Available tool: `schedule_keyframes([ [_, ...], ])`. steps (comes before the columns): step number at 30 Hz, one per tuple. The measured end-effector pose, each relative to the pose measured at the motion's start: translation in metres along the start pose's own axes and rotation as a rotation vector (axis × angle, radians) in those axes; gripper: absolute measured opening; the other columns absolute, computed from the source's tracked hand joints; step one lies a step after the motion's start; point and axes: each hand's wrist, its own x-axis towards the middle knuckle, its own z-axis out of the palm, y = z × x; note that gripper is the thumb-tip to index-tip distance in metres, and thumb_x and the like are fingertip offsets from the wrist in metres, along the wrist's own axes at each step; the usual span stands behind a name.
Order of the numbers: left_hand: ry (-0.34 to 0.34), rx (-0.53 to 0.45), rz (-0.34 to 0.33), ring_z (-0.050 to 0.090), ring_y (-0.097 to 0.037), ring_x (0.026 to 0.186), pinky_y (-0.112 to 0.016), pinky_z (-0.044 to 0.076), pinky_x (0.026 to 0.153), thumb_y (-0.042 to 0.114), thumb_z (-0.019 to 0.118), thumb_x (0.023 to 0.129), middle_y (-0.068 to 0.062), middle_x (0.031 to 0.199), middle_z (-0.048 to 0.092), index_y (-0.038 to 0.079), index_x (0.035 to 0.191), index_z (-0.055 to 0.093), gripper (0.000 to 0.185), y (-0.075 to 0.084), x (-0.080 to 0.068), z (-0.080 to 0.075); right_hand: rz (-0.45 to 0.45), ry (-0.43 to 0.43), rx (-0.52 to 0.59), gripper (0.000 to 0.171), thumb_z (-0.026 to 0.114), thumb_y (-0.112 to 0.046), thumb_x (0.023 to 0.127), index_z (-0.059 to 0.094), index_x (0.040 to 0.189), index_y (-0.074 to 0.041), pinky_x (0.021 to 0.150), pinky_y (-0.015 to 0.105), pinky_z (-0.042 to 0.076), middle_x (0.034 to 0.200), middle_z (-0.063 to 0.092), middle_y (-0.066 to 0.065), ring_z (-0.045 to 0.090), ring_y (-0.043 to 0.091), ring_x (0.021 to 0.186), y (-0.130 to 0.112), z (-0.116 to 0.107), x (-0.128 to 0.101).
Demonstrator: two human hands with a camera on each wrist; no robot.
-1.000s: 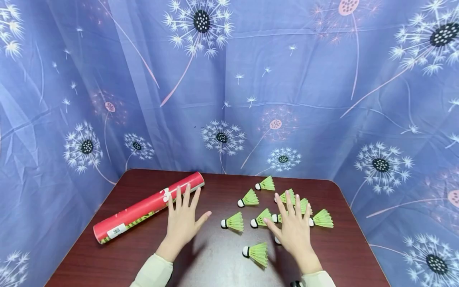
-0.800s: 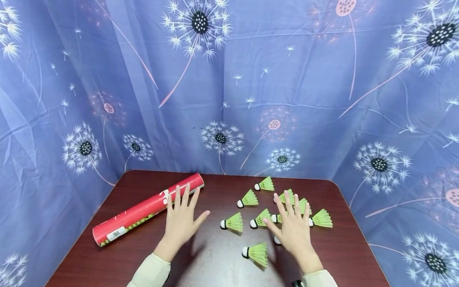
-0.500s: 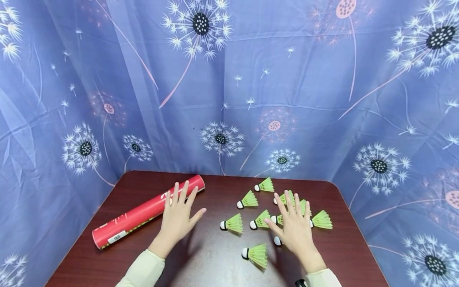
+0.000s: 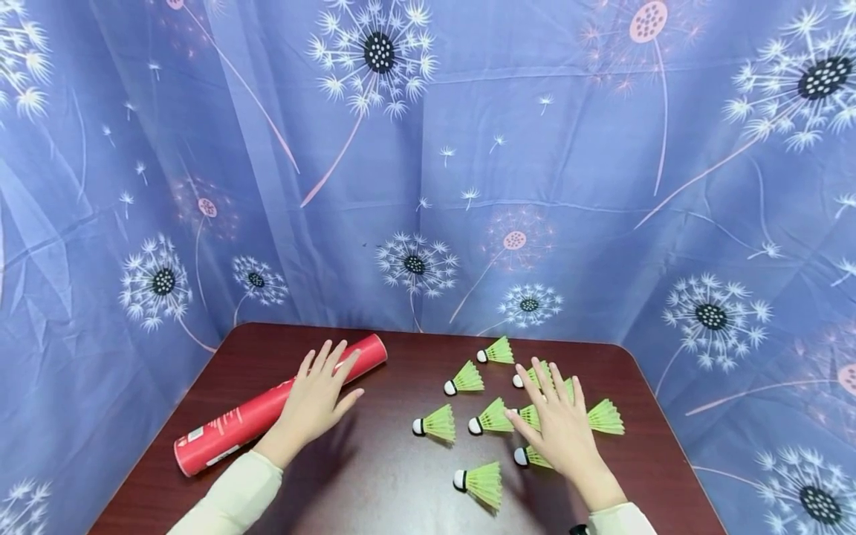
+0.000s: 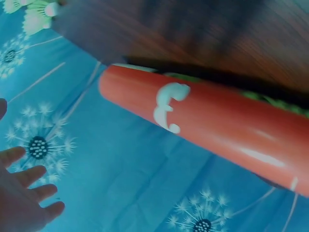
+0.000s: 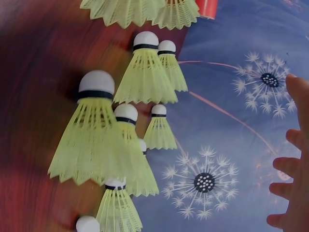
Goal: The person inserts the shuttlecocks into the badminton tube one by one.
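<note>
Blue flowery cloth [image 4: 468, 163] behind a brown bench [image 4: 394, 498].
Left hand [image 4: 313, 397] is over the red tube [image 4: 242, 420] by the left edge, right hand [image 4: 560, 427] over shuttlecocks [image 4: 484, 483], both wide, empty; probably reaching, they must curl to grip.

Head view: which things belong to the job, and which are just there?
Probably the job's:
tube, nearest the left fingers
shuttlecocks, some partly hidden by the right fingers

Seemingly just there:
table
cloth behind it

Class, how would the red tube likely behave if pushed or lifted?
The red tube would probably roll if pushed, being cylindrical and lying on its side. Its straight outline suggests it is stiff. Its glossy highlight hints at slipperiness.
</note>
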Motion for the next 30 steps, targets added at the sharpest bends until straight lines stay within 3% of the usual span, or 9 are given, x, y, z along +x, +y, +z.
schedule_keyframes([
  [8,-0.012,0.005,0.093,0.043,-0.041,0.129,-0.056,0.029,0.108,0.038,0.070,0.084,-0.020,0.138,0.050,0.007,0.138,0.051,0.065,-0.031,0.000,0.013,-0.050,-0.007,0.007,0.072,0.056,-0.053,0.091,0.037,0.149,-0.016,0.108,0.061,0.019,0.153,0.032,0.013,0.029,0.039,0.138,0.018,0.004,-0.006],
  [17,-0.031,0.020,0.181,0.042,-0.039,0.131,-0.055,0.031,0.107,0.034,0.069,0.085,-0.020,0.139,0.050,0.005,0.140,0.048,0.065,-0.075,0.000,0.041,-0.022,-0.020,0.052,0.076,0.061,-0.048,0.090,0.027,0.153,-0.022,0.107,0.061,0.021,0.153,0.034,0.011,0.030,0.040,0.138,0.032,0.009,-0.013],
  [23,-0.085,-0.024,0.161,0.040,-0.039,0.133,-0.055,0.028,0.109,0.037,0.066,0.088,-0.017,0.143,0.047,0.006,0.143,0.045,0.067,-0.100,-0.003,0.064,-0.020,-0.004,0.051,0.076,0.063,-0.046,0.088,0.031,0.152,-0.022,0.106,0.060,0.023,0.152,0.036,0.011,0.032,0.039,0.136,0.034,0.015,-0.018],
  [30,-0.154,-0.078,0.123,0.037,-0.036,0.135,-0.054,0.028,0.108,0.039,0.063,0.091,-0.014,0.147,0.043,0.009,0.145,0.042,0.066,-0.110,-0.008,0.084,-0.022,-0.014,0.049,0.075,0.063,-0.049,0.087,0.034,0.151,-0.020,0.107,0.059,0.022,0.153,0.035,0.009,0.032,0.037,0.137,0.034,0.021,-0.025],
])
